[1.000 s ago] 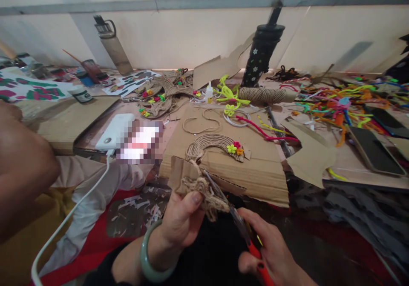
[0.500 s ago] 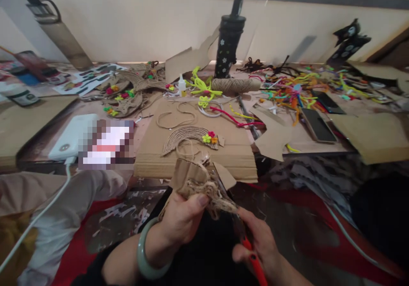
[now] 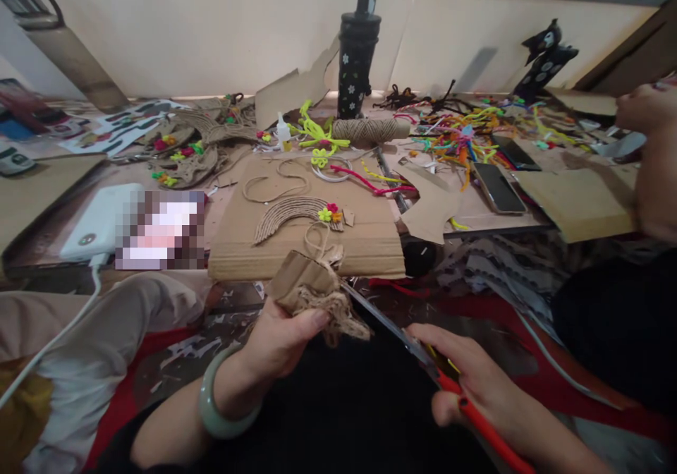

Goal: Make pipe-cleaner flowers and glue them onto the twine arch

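My left hand, with a pale green bangle at the wrist, is closed around a cardboard piece and a tangle of jute twine. The thumb presses on the twine. My right hand grips scissors with red-orange handles. Their blades point up and left, with the tips close to the twine; whether they touch it is unclear. Just beyond, a twine-covered arch with small pink, yellow and orange flowers lies on a cardboard stack.
A twine roll, small glue bottle and black flowered bottle stand behind. Coloured cords and phones lie to the right. A white power bank is at left. Another person's hand shows at far right.
My right hand and the scissors have drawn right, away from the twine. The pointed cardboard scrap beside the blades is gone from there. The view has shifted; another person's hand has appeared at right.
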The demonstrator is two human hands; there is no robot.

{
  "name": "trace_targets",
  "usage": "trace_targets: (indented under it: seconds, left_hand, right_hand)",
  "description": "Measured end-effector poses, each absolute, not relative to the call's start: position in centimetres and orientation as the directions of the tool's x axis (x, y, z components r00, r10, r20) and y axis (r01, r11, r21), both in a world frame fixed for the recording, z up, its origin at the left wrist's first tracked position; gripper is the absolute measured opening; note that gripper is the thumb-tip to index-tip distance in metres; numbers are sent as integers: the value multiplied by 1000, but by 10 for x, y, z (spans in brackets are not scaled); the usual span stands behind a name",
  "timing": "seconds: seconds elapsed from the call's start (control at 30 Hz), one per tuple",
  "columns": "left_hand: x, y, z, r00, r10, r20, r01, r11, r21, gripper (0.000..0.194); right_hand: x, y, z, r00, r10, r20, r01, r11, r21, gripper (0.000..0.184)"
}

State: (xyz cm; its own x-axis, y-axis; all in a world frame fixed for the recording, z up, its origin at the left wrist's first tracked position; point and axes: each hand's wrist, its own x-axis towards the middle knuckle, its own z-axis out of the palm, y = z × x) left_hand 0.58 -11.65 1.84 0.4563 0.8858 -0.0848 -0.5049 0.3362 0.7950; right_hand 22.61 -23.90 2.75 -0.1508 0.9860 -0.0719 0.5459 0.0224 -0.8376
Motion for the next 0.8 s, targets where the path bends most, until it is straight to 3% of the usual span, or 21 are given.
trace_targets:
  seconds: [0.2, 0.53, 0.8]
  left_hand:
    - [2, -112, 20, 482, 873, -72, -461, 323, 827, 34]
    - [2, -107, 18, 561, 824, -78, -431, 371, 823, 25]
    - [-9, -102, 8, 579, 815, -20, -379, 291, 879, 20]
  right_hand:
    - [231, -231, 41, -237, 949, -209, 506, -63, -860, 47]
    - [235, -227, 22, -285, 937, -200, 412, -69, -909, 63]
    - [247, -230, 29, -360, 900, -245, 389, -94, -917, 69]
